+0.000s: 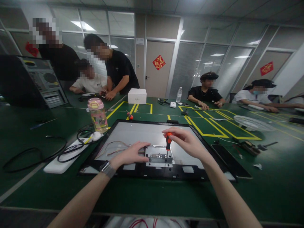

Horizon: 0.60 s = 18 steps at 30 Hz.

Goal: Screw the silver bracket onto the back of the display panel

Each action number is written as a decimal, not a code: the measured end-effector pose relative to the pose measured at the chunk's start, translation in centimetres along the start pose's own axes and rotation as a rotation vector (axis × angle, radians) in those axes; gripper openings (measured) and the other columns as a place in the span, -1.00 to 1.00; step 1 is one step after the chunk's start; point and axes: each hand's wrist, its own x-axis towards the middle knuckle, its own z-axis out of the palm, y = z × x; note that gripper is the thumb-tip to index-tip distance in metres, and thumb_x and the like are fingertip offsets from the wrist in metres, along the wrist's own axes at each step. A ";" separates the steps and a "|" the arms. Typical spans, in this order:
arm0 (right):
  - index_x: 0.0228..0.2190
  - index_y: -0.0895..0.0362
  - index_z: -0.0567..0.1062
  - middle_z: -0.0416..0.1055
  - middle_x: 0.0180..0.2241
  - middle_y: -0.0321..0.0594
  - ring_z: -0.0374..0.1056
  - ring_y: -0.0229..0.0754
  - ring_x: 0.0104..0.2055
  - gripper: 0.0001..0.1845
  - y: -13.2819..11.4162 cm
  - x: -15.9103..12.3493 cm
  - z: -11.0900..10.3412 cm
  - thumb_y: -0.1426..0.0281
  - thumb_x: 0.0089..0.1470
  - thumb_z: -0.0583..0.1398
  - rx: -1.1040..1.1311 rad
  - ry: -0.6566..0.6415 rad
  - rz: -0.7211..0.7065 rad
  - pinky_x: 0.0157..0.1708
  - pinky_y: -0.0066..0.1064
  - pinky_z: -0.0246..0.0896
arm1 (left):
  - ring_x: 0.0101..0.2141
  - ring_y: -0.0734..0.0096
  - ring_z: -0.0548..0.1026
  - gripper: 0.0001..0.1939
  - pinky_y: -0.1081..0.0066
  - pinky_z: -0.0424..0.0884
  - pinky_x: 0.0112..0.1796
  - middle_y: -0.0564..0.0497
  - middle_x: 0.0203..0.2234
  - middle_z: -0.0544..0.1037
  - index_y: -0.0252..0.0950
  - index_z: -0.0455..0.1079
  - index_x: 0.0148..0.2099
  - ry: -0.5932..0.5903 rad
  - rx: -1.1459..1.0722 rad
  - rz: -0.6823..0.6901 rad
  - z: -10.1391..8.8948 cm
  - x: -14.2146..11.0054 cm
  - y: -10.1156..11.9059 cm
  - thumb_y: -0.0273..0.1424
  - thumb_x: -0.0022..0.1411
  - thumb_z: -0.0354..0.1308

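Observation:
A flat display panel point(139, 130) with a black frame lies on the green table, its grey back facing up. Near its front edge sits a metal bracket point(158, 160). My left hand point(132, 153) lies at the bracket's left side, fingers stretched and thumb apart, touching its edge. Closed around the orange and black handle of a screwdriver point(168, 142) is my right hand point(187, 143). The screwdriver stands upright, its shaft pointing down at the bracket's right part; the tip is too small to make out. Thin wires point(111, 145) run across the panel left of the bracket.
Left of the panel are a white power strip point(64, 160) with black cables and a pink-lidded bottle point(97, 115). A dark phone-like slab point(230, 160) lies right. Behind are another screwdriver point(129, 116) and a white box point(137, 96). Several people sit or stand across the table.

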 end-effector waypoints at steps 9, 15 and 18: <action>-0.23 0.04 0.52 0.42 -0.32 -0.22 0.38 -0.16 -0.30 -0.82 4.4 -0.2 2.1 0.31 0.09 0.21 0.137 0.378 -0.033 -0.29 -0.29 0.30 | 0.11 0.12 0.27 -0.29 0.25 0.16 0.12 -0.07 0.12 0.32 -0.15 0.17 0.24 0.000 0.003 -0.003 0.1 0.0 0.0 -0.11 0.08 0.24; -0.31 0.06 0.55 0.34 -0.38 -0.23 0.31 -0.15 -0.30 -0.83 5.1 -0.8 2.0 0.33 0.13 0.15 -0.163 0.648 -0.139 -0.24 -0.26 0.22 | 0.10 0.15 0.29 -0.29 0.27 0.17 0.12 -0.06 0.11 0.32 -0.14 0.18 0.23 0.007 -0.009 0.015 0.1 0.0 -0.3 -0.09 0.07 0.25; -0.15 0.04 0.50 0.41 -0.23 -0.17 0.38 -0.13 -0.24 -0.71 4.8 -0.7 2.0 0.34 0.23 0.01 0.013 0.504 -0.110 -0.21 -0.22 0.26 | 0.10 0.15 0.28 -0.28 0.26 0.17 0.12 -0.06 0.11 0.32 -0.14 0.17 0.24 0.000 -0.001 0.006 0.1 0.0 -0.2 -0.08 0.08 0.23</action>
